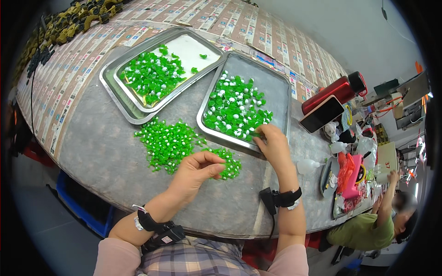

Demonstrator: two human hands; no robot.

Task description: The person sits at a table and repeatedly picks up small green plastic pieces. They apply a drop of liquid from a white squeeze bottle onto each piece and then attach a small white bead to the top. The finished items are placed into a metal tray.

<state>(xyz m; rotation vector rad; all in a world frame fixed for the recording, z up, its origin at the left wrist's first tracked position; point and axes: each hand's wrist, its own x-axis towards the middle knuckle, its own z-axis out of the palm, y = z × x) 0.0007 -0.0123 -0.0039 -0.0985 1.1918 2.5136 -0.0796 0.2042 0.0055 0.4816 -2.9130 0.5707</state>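
**Q.** Where do the pieces lie from your hands?

**A.** The loose green-and-white pieces [237,106] lie in the grey metal tray [274,80] at the centre of the frame, spreading up and left from my right hand [275,145]. That hand is the nearer one, over the tray's lower right corner. The pieces are small and jumbled; I find no common long axis.

**Q.** Condition of the right hand?

**A.** Thumb and forefinger are bent close together at the edge of the pieces. Whether one is gripped between them, I cannot tell.

**Q.** And the left?

**A.** My left hand [195,174] is at lower centre, thumb and forefinger nearly meeting, the other fingers curled. Any item between the tips is too small to confirm. It is just beside the small green bits [163,145], heaped on the table [106,156] below the trays.

**Q.** Other stock?

**A.** More green parts [152,76] in a second tray [184,46], upper left.
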